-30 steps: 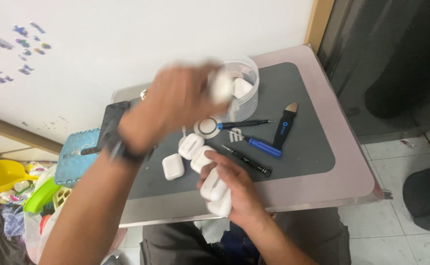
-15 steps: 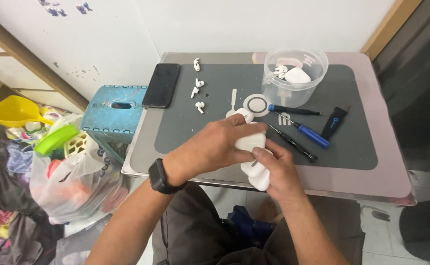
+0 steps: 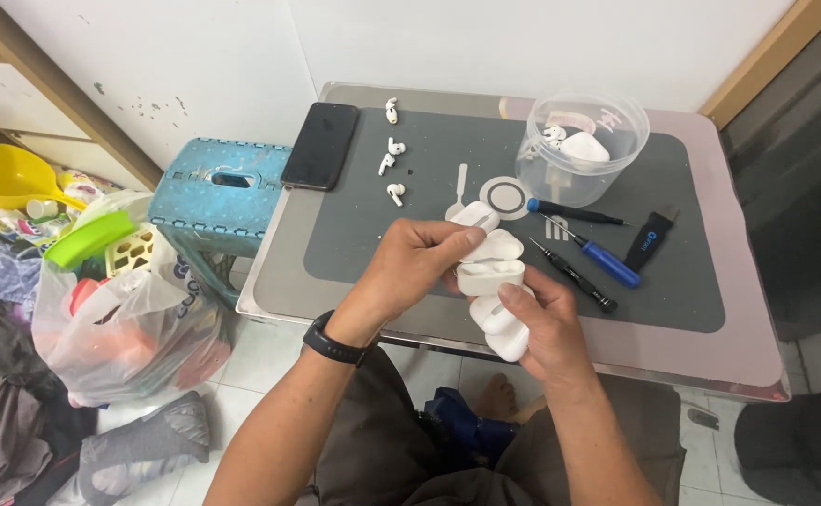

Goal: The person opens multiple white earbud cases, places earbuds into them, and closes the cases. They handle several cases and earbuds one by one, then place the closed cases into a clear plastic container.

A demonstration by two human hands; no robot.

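Over the near edge of the table, both hands hold a stack of white earbud charging cases. My left hand grips the upper cases from the left, fingers curled over the top one. My right hand cradles the lower cases from below and the right. Several loose white earbuds lie on the dark grey mat farther back. A clear plastic tub at the back right holds more white cases and earbuds.
A black phone lies at the mat's left edge. Screwdrivers, a black pry tool and a round white charging puck lie to the right of my hands. A teal stool, plastic bags and clutter stand left of the table.
The view swung left and steadied. My left hand came down from near the tub onto the stacked cases. Both hands now hold the stack at the table's near edge.
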